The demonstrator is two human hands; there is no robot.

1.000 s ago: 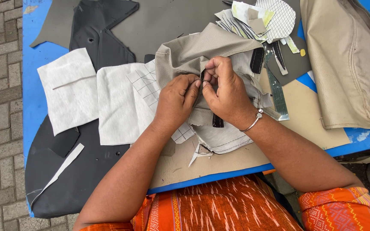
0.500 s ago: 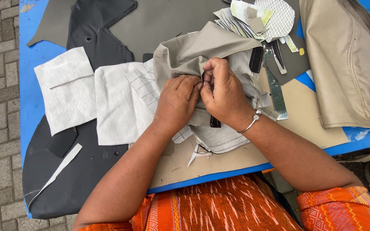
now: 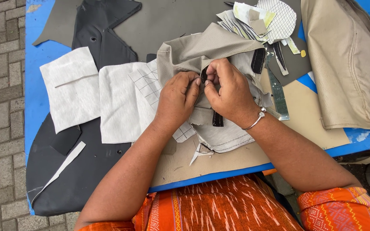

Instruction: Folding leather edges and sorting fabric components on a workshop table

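In the head view, both hands have drawn closer together than a second ago and sit a little higher on the worktop, toward its middle. The left hand pinches the folded beige fabric piece, fingers clenched on its edge. The right hand grips a narrow black strip against that fabric. The white lining pieces by the left edge lie unmoved, so the work looks confined to the pinched spot.

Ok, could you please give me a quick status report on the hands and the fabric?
Left hand and right hand both pinching a black strip at the fold of the beige fabric piece. Metal ruler lies just right of them, apart.
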